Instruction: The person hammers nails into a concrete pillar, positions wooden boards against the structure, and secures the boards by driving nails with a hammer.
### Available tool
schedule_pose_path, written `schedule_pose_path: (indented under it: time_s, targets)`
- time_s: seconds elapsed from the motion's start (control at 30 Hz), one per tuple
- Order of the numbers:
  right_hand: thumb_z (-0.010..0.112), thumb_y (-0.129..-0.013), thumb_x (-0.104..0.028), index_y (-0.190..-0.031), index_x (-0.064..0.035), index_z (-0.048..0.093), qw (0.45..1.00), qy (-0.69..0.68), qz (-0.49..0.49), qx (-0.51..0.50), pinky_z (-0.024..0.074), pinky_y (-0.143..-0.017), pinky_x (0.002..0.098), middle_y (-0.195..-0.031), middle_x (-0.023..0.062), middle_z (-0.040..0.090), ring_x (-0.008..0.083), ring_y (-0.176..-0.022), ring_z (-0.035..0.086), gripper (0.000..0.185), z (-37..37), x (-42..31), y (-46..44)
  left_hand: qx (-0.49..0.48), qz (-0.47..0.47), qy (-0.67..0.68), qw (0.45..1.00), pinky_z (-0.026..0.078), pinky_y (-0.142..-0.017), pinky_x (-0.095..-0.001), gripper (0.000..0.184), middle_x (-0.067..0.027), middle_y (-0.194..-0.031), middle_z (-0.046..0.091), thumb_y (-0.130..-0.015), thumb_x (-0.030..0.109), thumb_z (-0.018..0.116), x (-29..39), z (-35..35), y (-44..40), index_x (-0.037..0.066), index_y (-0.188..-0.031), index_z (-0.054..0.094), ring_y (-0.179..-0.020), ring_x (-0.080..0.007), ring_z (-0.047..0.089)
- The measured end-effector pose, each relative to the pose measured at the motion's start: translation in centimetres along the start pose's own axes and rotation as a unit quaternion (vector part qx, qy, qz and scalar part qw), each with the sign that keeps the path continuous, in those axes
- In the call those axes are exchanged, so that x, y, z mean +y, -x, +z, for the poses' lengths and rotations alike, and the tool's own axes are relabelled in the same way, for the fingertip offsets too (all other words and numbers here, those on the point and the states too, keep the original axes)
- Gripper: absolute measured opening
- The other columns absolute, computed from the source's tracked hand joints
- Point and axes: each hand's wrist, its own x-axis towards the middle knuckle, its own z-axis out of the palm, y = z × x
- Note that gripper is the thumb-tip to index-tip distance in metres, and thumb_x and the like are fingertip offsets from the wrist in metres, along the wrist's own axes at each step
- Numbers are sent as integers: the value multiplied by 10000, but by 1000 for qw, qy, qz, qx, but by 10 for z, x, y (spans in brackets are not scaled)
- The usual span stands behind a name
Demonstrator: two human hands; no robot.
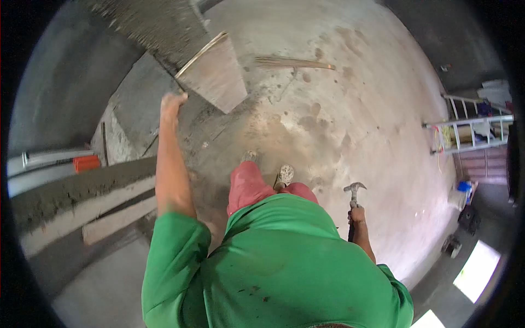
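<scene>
My right hand (358, 214) is closed around the handle of a claw hammer (355, 188), just below its metal head, out to the right of my body. My left hand (174, 101) is stretched forward at the upper left, by the lower edge of a rough grey concrete slab (158, 24). Its fingers look curled at that edge, and what they hold, if anything, is too small to make out. Beside it a pale board (216, 76) with a light rim stands at the slab's end.
A bundle of thin sticks (295, 63) lies on the floor ahead. At the right is an aluminium ladder (470, 134) with items around it. Concrete-edged steps or beams (93, 191) and an orange block (86, 163) are at the left.
</scene>
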Motion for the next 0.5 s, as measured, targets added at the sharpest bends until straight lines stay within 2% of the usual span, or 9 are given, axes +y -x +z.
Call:
schedule_pose_path:
  time_s: [0.07,0.13,0.2,0.23,0.3,0.33,0.4,0.47,0.5]
  targets:
    - [578,-949,-407,-965,-9,557,1000,-17,7,17,429,-358,346,-601,52,520,173,-414,505,399,16,-10,21,-121,-13,-82,989,434,-604,-420,283,-53,-735,529,-790,215,779,-38,19,18,23,-781,571,-659,-185,495]
    - [625,-932,-401,-964,-14,560,998,-41,-16,44,402,-375,322,-601,30,511,149,-418,488,394,38,-15,36,-279,-132,-62,949,399,-482,-386,290,-29,-722,554,-821,256,746,-91,42,34,51,-757,551,-619,-174,519]
    - [655,-921,-365,-942,-73,546,998,-58,-1,26,389,-349,306,-572,-10,465,119,-406,449,312,57,-25,45,-331,-161,-151,918,412,-477,-387,265,-27,-748,584,-823,281,749,-151,89,32,56,-813,610,-594,-174,524]
    - [660,-919,-353,-919,-79,538,998,-64,-1,11,388,-348,299,-568,-15,464,113,-405,449,300,65,-32,47,-354,-152,-203,900,420,-500,-346,247,-18,-745,589,-826,279,759,-172,116,28,70,-874,636,-590,-151,523]
    - [663,-920,-322,-863,-93,521,998,-57,3,-22,385,-347,282,-565,-21,466,101,-404,450,276,73,-54,50,-380,-156,-264,873,428,-524,-305,244,-9,-742,593,-829,277,768,-179,162,44,84,-936,663,-585,-127,522]
    - [663,-920,-322,-863,-93,521,998,-57,16,-28,385,-347,282,-565,-21,466,101,-404,450,276,77,-63,43,-353,-92,-339,867,438,-546,-310,226,-8,-747,603,-821,234,777,-156,186,60,70,-927,662,-611,-132,539]
    - [665,-921,-306,-856,-96,534,985,-92,45,-137,387,-348,280,-567,-25,471,99,-402,448,257,81,-83,22,-327,-28,-423,845,448,-568,-316,211,-7,-751,613,-814,192,787,-167,223,52,57,-917,662,-636,-138,555]
    - [664,-925,-303,-842,-102,538,976,-108,58,-182,400,-373,279,-579,-23,488,98,-421,463,252,83,-101,-7,-349,-102,-340,867,544,-783,-428,415,-146,-1019,712,-834,365,749,-239,257,24,73,-1122,692,-1016,-278,671]
    - [665,-925,-306,-843,-100,542,968,-99,40,-228,405,-387,282,-587,-22,496,98,-433,465,253,89,-105,-32,-348,-105,-347,864,544,-783,-428,415,-146,-1019,712,-834,365,749,-233,276,21,73,-1122,692,-1016,-278,671]
